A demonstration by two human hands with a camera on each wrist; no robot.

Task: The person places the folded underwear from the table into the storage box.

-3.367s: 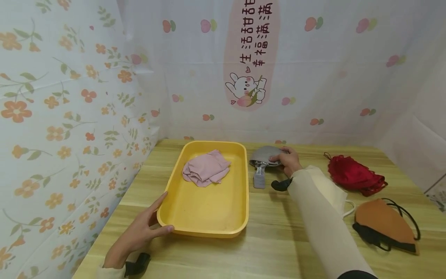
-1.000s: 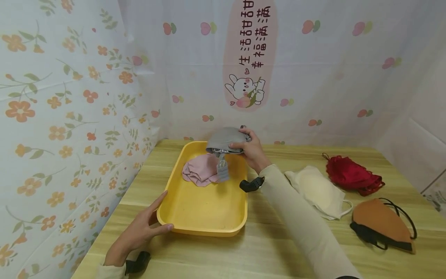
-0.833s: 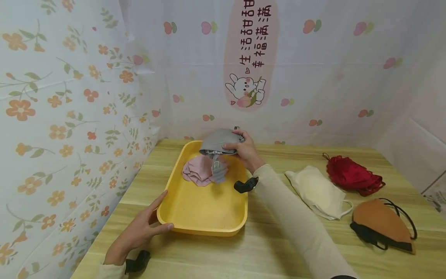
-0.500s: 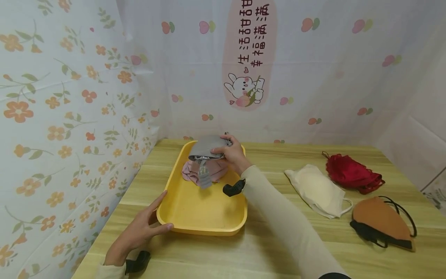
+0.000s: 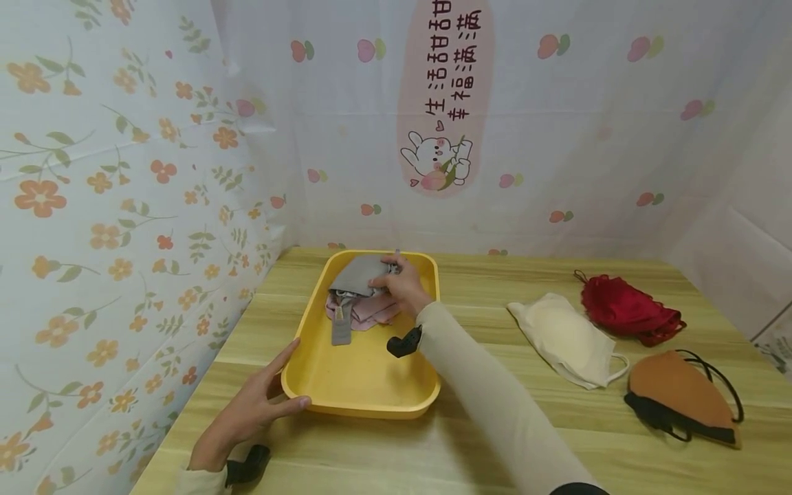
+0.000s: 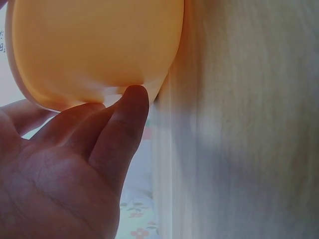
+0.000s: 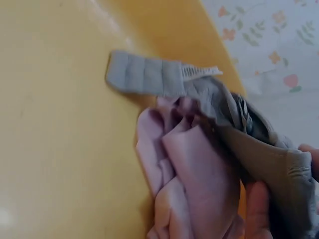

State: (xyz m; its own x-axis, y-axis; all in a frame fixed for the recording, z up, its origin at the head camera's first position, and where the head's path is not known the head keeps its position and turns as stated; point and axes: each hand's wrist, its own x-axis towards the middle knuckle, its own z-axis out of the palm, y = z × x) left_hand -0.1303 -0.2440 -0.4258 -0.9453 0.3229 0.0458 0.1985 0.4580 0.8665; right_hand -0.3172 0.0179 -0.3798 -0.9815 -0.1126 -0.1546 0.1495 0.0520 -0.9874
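Observation:
My right hand pinches a folded grey bra by its right end, at the far end of a yellow tub. The bra lies over a crumpled pink cloth. A grey strap end with a white label hangs off it, close to the tub floor, in the right wrist view. At the tub's near left corner, my left hand holds the outside, thumb at the front and fingers along the side. The left wrist view shows its fingertips against the outer wall.
To the right on the wooden table lie a cream bra, a dark red lace bra and an orange-brown bra with black trim. A patterned curtain hangs behind the table, with a floral one at left.
My right hand has carried the grey bra from the table right of the tub leftward, over the rim and down onto the pink cloth. My left hand stays at the corner.

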